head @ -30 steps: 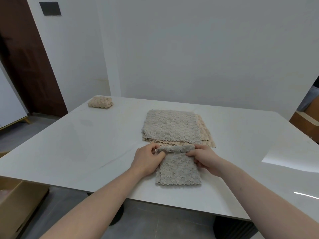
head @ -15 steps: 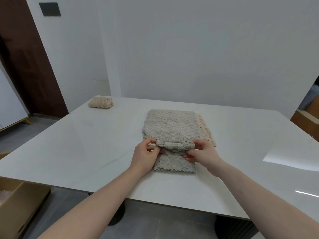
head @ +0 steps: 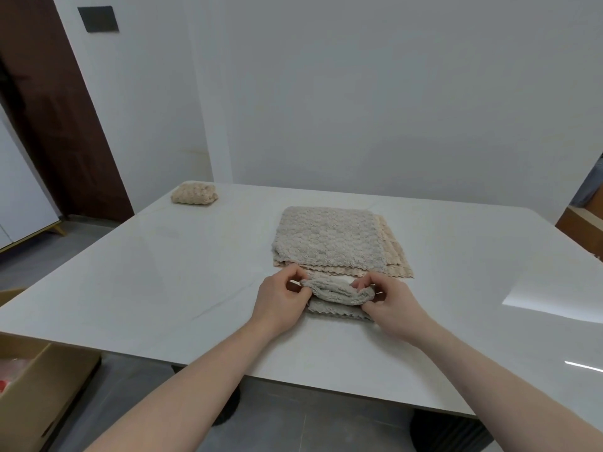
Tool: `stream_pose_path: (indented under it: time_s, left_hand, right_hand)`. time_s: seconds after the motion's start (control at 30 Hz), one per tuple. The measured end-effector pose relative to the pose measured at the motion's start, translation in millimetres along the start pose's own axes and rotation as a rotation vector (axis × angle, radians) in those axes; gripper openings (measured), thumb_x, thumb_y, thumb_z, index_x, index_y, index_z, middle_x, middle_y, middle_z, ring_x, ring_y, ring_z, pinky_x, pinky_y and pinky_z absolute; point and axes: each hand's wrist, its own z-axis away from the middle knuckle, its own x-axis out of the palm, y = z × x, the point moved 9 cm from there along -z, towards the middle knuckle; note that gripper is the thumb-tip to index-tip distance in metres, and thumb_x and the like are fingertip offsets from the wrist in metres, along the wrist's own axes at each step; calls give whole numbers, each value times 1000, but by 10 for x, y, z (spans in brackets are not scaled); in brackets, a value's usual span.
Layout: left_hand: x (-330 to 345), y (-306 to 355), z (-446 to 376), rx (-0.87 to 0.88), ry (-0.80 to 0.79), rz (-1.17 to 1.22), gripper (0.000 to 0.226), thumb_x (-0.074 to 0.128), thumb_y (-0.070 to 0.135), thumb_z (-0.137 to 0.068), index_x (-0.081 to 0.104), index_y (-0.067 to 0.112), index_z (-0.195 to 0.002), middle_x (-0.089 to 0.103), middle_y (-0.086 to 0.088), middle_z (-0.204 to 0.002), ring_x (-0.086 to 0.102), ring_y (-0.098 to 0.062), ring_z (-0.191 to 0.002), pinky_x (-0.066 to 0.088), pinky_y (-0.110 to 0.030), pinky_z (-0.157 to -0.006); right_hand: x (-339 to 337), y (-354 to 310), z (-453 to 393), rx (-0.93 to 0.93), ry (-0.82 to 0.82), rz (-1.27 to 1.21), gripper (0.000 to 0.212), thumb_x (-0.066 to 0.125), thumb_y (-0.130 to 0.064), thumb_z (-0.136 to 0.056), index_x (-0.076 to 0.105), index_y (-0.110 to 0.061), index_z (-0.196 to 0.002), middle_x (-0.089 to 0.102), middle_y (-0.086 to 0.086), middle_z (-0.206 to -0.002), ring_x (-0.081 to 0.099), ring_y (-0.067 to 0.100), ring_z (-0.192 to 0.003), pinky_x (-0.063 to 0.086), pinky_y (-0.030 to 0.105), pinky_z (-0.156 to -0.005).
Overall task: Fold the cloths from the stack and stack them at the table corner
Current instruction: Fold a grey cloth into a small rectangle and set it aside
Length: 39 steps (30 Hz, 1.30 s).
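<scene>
The grey cloth (head: 336, 296) lies near the front edge of the white table (head: 163, 272), just in front of the stack of cloths (head: 329, 239). It is fluffy, with a bumpy weave and zigzag edges, doubled over so its top layer bulges. The left hand (head: 280, 303) pinches its left end, the right hand (head: 390, 305) its right end, fingers curled on the fabric. A folded beige cloth (head: 194, 194) sits at the far left corner.
</scene>
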Motion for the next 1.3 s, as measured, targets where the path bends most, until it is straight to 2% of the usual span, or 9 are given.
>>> stream_pose_path:
  time_s: [0.17, 0.3, 0.37, 0.5, 0.63, 0.83, 0.97, 1.1, 1.3]
  left_hand:
    - [0, 25, 16, 5, 10, -59, 12, 68, 20, -80, 59, 27, -76, 66, 11, -64, 60, -7, -62, 49, -27, -68]
    - [60, 75, 8, 79, -10, -117, 18, 66, 18, -74, 51, 23, -66, 58, 9, -73, 55, -9, -66, 49, -29, -68]
    - [84, 74, 8, 100, -20, -134, 19, 64, 18, -72, 48, 22, -64, 55, 9, -78, 53, -10, -68, 50, -32, -69]
    - [126, 60, 13, 125, -46, -169, 19, 62, 14, -76, 47, 22, -67, 51, 10, -86, 52, -10, -70, 51, -35, -72]
    - [124, 205, 90, 254, -10, -276, 15, 61, 15, -80, 48, 23, -81, 38, 10, -101, 47, -10, -78, 43, -24, -66]
    - [217, 462, 262, 539, -17, -455, 41, 69, 25, -66, 59, 25, -105, 52, 13, -116, 44, -13, -113, 34, -27, -96]
    - [283, 394, 235, 498, -85, -433, 24, 63, 24, -72, 60, 30, -95, 58, 21, -100, 47, -8, -107, 34, -28, -93]
    - [293, 341, 205, 425, -109, -408, 15, 62, 21, -75, 53, 30, -84, 55, 18, -83, 46, -8, -91, 38, -30, -86]
    - [288, 237, 167, 285, -108, -345, 17, 63, 23, -80, 51, 34, -82, 55, 18, -75, 47, -8, -80, 37, -29, -82]
  right_hand:
    - [-32, 26, 74, -25, 44, 117, 27, 65, -3, -74, 56, -27, -80, 71, -26, -107, 61, -3, -92, 46, 17, -71]
    - [-23, 35, 144, -59, 62, 191, 34, 66, -5, -76, 58, -37, -79, 70, -29, -109, 52, -2, -107, 43, 12, -75]
    - [5, 34, 166, -75, 59, 210, 40, 66, -6, -78, 61, -45, -86, 70, -28, -108, 50, -2, -111, 43, 11, -78]
    - [39, 55, 174, -91, 50, 241, 33, 64, -10, -80, 69, -37, -99, 64, -36, -110, 47, -2, -118, 46, 17, -92]
    - [41, 33, 236, -110, 67, 279, 48, 64, -11, -84, 68, -36, -124, 63, -30, -102, 47, -2, -116, 43, 19, -99]
    - [87, -20, 282, -132, 38, 311, 54, 63, -13, -88, 60, -32, -138, 47, -34, -107, 46, 1, -116, 35, 15, -100]
    - [59, 6, 295, -123, 50, 344, 44, 62, -18, -86, 61, -36, -126, 57, -25, -112, 52, 5, -115, 44, 25, -98]
    - [-7, -86, 342, -184, 148, 384, 23, 68, -13, -80, 51, -26, -88, 49, -17, -107, 55, 13, -89, 48, 33, -76]
    - [-25, -31, 328, -169, 195, 392, 23, 67, -11, -78, 52, -28, -82, 54, -16, -90, 52, 15, -89, 49, 38, -75]
